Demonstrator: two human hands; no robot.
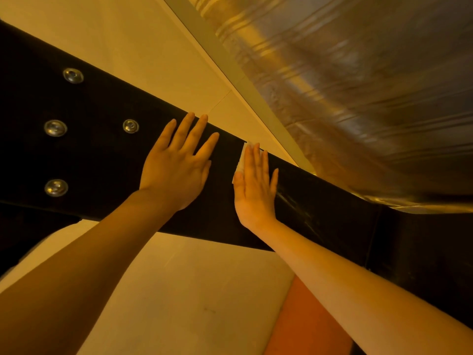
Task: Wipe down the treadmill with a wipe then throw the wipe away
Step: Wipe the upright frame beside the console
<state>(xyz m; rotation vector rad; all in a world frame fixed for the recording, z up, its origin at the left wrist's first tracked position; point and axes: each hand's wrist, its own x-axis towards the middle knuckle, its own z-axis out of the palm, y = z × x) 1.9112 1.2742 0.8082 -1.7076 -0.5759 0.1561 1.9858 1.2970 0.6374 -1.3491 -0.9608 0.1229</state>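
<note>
A broad black treadmill beam [102, 155] crosses the view from upper left to lower right, with several round metal bolts on its left part. My left hand [176, 162] lies flat on the beam with fingers spread and holds nothing. Just to its right, my right hand [256, 185] presses a folded white wipe [242, 156] flat against the beam; only the wipe's left edge and top corner show past the fingers. To the right of that hand, the black surface carries faint streaks.
Pale floor tiles [143, 55] lie beyond and below the beam. A grey strip [245, 85] runs diagonally beside a blurred, shiny surface [358, 85] at the upper right. A reddish-orange patch [307, 324] shows at the bottom, between my arms.
</note>
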